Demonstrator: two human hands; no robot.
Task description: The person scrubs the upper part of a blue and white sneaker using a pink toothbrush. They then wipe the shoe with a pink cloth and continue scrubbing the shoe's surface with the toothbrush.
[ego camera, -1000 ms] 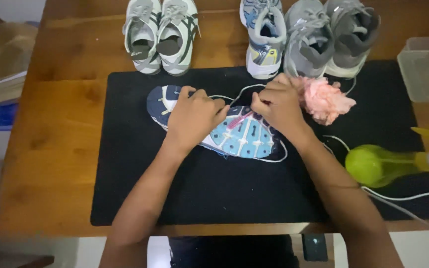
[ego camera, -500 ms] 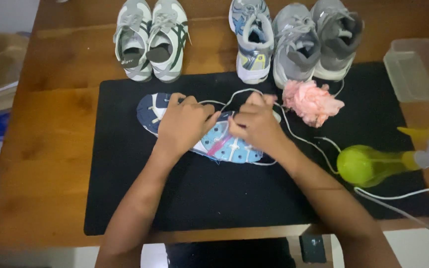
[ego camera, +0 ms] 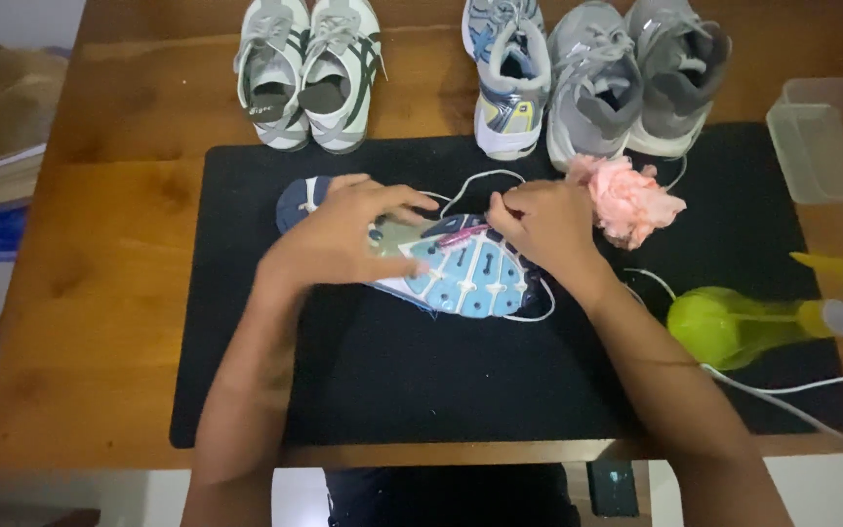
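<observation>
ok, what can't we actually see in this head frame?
- Upper of the sole-up shoe: faces the mat.
- Right hand fingers: curled over the white lace, grip hidden.
- Spray bottle nozzle: blurred, cut by the right edge.
- Toes of the rear grey shoes: cut by the top edge.
</observation>
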